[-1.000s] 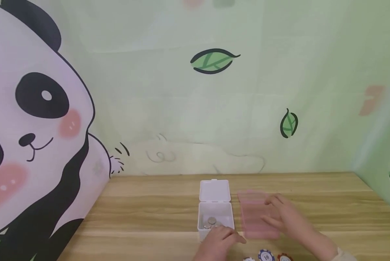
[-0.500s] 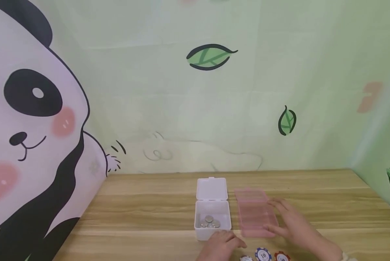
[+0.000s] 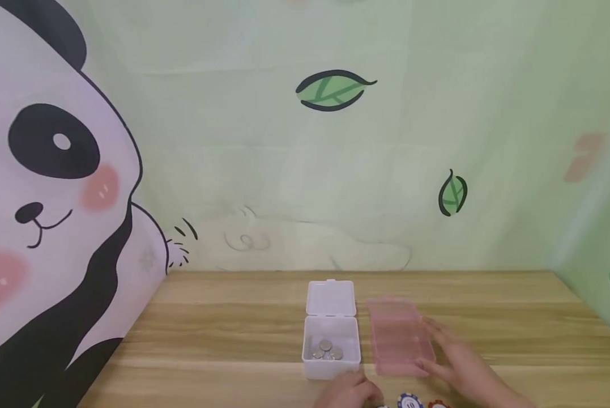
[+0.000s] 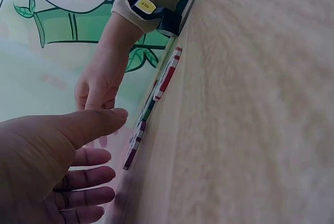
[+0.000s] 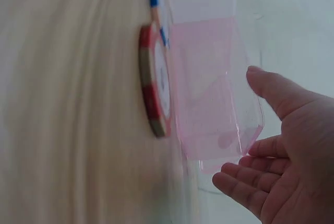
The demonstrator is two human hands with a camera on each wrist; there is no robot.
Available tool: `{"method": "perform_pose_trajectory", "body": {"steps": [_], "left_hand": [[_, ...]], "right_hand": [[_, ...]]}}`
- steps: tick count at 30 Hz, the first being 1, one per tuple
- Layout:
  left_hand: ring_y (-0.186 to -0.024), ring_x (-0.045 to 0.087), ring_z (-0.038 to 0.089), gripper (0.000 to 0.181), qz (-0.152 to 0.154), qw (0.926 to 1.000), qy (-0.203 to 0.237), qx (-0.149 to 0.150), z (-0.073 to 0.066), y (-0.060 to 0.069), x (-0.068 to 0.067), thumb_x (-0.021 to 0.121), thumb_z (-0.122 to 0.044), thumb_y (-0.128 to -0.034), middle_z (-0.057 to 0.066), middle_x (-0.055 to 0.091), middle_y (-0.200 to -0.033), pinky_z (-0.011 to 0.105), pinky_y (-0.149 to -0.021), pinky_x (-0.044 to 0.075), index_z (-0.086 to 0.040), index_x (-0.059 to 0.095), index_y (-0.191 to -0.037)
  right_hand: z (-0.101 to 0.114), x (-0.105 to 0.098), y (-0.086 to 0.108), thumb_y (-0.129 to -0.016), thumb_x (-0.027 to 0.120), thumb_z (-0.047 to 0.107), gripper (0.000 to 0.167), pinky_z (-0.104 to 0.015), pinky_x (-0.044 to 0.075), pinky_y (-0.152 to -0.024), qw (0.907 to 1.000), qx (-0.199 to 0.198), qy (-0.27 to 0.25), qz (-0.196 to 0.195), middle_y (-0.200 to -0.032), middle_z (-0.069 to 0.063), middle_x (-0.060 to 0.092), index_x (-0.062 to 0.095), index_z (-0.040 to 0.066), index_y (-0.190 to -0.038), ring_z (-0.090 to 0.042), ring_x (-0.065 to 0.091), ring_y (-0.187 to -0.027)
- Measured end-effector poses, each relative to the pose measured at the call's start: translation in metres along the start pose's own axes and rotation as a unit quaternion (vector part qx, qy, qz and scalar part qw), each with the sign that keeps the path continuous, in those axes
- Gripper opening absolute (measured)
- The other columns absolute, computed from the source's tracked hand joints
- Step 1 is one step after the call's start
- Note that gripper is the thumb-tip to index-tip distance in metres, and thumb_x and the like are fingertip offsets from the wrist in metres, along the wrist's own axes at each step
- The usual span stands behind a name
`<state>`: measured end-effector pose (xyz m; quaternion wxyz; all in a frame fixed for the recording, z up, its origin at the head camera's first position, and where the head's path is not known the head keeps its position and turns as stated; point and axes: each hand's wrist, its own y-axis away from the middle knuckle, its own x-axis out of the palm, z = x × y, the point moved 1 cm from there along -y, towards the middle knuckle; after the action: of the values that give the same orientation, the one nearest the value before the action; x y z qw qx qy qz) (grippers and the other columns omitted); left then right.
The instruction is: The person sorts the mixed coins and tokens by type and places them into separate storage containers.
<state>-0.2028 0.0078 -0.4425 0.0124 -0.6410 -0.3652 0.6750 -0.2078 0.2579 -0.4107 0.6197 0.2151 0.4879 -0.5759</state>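
A pink see-through box [image 3: 399,340] lies right of a white box [image 3: 331,368], whose lid is up and which has several coins [image 3: 325,345] inside. My right hand [image 3: 463,362] touches the pink box's right side, fingers relaxed and spread; in the right wrist view the hand [image 5: 292,151] is beside the pink box [image 5: 206,88]. My left hand [image 3: 348,391] is just in front of the white box, near the chips. The left wrist view shows that hand [image 4: 47,161] with extended fingers and nothing held, beside a red-and-white chip [image 4: 168,75].
Along the front edge of the head view are a blue chip [image 3: 410,402] and a red chip [image 3: 439,404]. A wooden table [image 3: 223,340] carries everything, and a panda-printed cloth [image 3: 264,141] stands behind it.
My right hand has moved from above the pink box to its right side. My left hand has drawn back from the white box toward the front, uncovering the coins.
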Motion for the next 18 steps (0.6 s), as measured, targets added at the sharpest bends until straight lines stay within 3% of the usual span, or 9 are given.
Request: {"method": "perform_pose_trajectory", "body": {"steps": [4, 18], "left_hand": [[-0.075, 0.052, -0.002, 0.011, 0.001, 1.0, -0.002, -0.002, -0.0007, 0.0023, 0.0051, 0.071, -0.027, -0.0772, -0.012, 0.062, -0.081, 0.001, -0.069, 0.03, -0.022, 0.071, -0.087], [-0.078, 0.047, 0.0, 0.013, 0.017, 0.9982, -0.057, -0.01, -0.0043, 0.0074, 0.0084, 0.072, -0.028, -0.0739, -0.014, 0.059, -0.082, 0.004, -0.07, 0.029, -0.026, 0.072, -0.087]], "right_hand": [[0.0002, 0.0022, 0.0032, -0.086, 0.067, 0.046, 0.078, -0.066, 0.044, -0.093, 0.9997, 0.019, -0.015, 0.008, -0.143, -0.027, 0.045, 0.04, 0.001, -0.144, -0.051, 0.048, -0.123], [-0.0028, 0.0057, 0.0055, -0.085, 0.069, 0.041, 0.073, -0.064, 0.048, -0.089, 0.9998, 0.004, -0.019, -0.009, -0.139, -0.026, 0.048, 0.045, 0.0, -0.14, -0.049, 0.053, -0.118]]}}
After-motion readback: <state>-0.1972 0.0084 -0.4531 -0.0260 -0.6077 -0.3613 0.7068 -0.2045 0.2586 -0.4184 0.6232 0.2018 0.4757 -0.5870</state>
